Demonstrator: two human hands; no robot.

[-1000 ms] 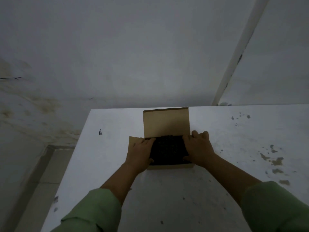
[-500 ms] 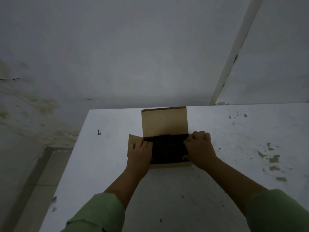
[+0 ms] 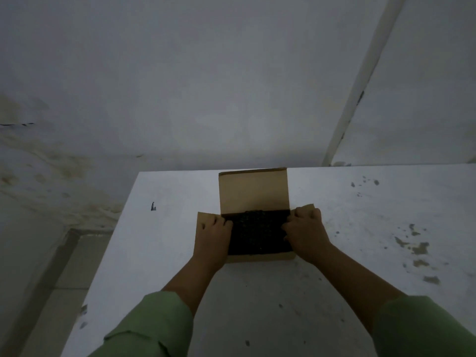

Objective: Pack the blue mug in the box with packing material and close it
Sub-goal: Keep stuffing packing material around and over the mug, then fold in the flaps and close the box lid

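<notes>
The left hand point(image 3: 215, 234) presses flat, fingers together, on the padding point(image 3: 258, 233); the right hand point(image 3: 305, 229) curls at the box point(image 3: 253, 191) edge. Padding beyond the fingertips could bulge and block the flaps.

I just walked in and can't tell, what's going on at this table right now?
A person in green sleeves is packing a cardboard box on a white table. Dark packing material fills it; no mug shows. The left hand and right hand are at the box's two sides, fingers curled at the side flaps. The back lid stands open.
</notes>
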